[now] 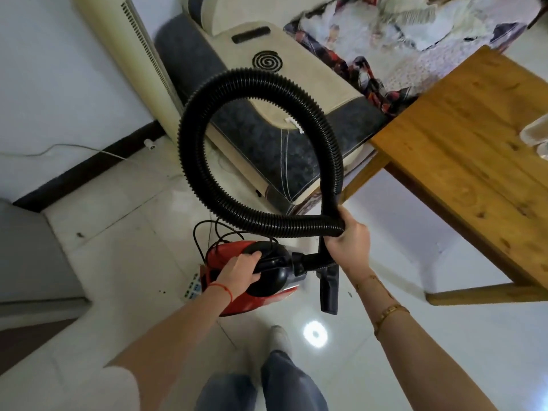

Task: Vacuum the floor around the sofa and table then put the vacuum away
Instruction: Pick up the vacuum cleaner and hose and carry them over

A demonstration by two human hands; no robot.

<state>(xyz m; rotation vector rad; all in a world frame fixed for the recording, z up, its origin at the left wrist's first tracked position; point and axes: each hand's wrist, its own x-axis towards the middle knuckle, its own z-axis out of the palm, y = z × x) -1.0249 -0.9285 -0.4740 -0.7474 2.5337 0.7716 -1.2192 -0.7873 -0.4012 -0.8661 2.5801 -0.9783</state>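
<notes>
Above the tiled floor (385, 366), near the sofa's (267, 137) front corner, my left hand (240, 274) keeps a closed grip on the black handle of the red vacuum (234, 304). My right hand (348, 237) has its grip wrapped round the black ribbed hose (189, 149), gathered into one large upright loop. The nozzle (328, 289) hangs just below that hand. A thin power cord (204, 232) trails behind the vacuum body. To the right stands the wooden worktop (462, 137), its near corner beside the loop.
</notes>
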